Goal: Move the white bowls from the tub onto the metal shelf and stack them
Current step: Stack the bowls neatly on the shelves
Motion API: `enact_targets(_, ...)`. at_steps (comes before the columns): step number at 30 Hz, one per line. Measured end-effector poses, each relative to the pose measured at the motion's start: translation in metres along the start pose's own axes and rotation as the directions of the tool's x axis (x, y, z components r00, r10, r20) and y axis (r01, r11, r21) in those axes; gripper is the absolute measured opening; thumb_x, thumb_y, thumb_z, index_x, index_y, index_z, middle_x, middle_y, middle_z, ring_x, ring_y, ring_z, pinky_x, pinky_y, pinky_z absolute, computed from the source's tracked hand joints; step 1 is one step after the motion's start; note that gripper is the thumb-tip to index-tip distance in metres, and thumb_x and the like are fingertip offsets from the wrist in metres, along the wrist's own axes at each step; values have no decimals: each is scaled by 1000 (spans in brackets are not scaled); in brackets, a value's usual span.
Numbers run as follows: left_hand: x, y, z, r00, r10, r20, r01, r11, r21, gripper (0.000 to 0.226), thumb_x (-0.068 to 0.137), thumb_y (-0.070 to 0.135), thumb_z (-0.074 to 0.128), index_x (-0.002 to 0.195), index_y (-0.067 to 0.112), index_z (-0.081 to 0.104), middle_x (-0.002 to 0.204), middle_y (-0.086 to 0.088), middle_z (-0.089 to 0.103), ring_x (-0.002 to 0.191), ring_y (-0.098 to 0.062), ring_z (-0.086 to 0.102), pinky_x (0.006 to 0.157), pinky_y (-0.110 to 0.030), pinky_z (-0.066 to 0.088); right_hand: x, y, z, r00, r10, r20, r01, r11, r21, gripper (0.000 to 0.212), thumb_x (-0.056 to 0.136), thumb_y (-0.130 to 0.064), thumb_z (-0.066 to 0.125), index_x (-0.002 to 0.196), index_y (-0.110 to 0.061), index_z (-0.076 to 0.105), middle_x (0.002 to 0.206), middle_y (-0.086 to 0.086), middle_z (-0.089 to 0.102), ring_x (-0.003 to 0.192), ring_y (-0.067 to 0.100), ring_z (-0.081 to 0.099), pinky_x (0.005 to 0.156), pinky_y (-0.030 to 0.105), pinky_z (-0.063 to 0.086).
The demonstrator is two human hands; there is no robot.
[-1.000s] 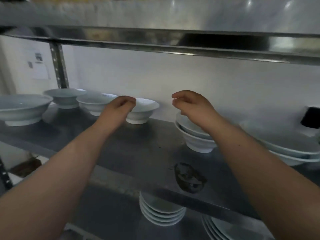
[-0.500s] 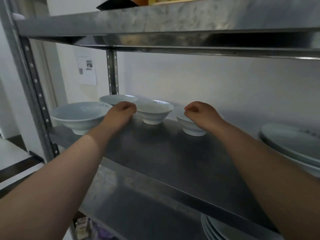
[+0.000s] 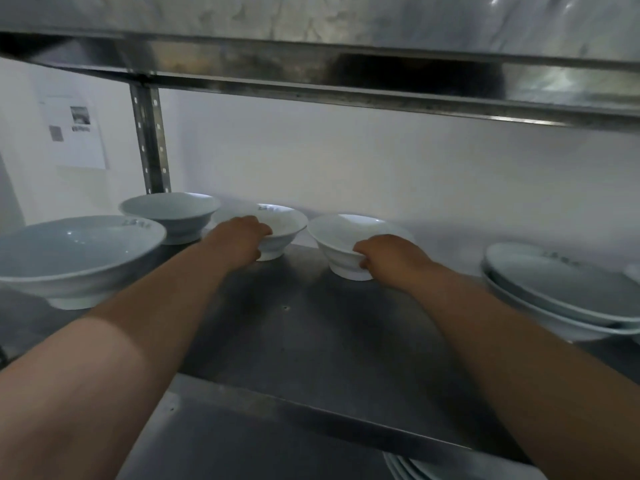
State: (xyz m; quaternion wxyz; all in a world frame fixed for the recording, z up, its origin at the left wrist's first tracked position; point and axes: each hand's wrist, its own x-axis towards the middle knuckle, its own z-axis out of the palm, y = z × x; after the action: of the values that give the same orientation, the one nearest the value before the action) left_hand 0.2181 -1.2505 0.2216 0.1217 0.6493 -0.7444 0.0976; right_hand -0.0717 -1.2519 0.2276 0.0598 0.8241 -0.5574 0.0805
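Two small white bowls stand side by side at the back of the metal shelf (image 3: 311, 341). My left hand (image 3: 239, 239) grips the near rim of the left small bowl (image 3: 285, 225), fingers curled over its edge. My right hand (image 3: 384, 254) grips the near side of the right small bowl (image 3: 341, 237), thumb under the rim. Both bowls rest on the shelf, upright and apart from each other. The tub is out of view.
A wide white bowl (image 3: 76, 251) sits at the left front, a medium bowl (image 3: 173, 213) behind it by the upright post (image 3: 150, 140). Stacked shallow bowls (image 3: 561, 292) lie at the right. An upper shelf (image 3: 346, 64) hangs low overhead. Plates (image 3: 408, 469) show below.
The view has shifted closer. Both hands, which hovered curled near the bowls, have now taken hold of the two small bowls' rims.
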Motion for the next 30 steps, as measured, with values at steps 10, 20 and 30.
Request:
enact_targets(10,5,27,-9,989,-79,-121,72,996,-59,38,99,20,43,134,24,56,133,-10,59,117,-30,56,100,-36,40,-54,33,-41,992,-53,-112,41,993,-107,8,95,-23,47,99,-27,52,105,1,61,94,21,56,77,34,47)
enact_targets(20,-3,168,-68,904,106,-413,-170,978,-122,33,97,16,46,127,21,60,123,-12,65,108,-38,59,80,-32,40,-155,143,-120,911,26,-411,-108,978,-176,19,97,-22,53,114,-25,61,112,5,64,100,29,59,81,37,51)
enact_targets(30,-18,332,-71,837,276,-473,-373,920,-123,28,97,17,44,120,21,60,112,-11,66,99,-35,60,75,-33,45,-277,270,-143,851,138,-507,-276,938,-209,23,97,-17,57,118,-15,66,108,16,68,96,37,63,78,41,53)
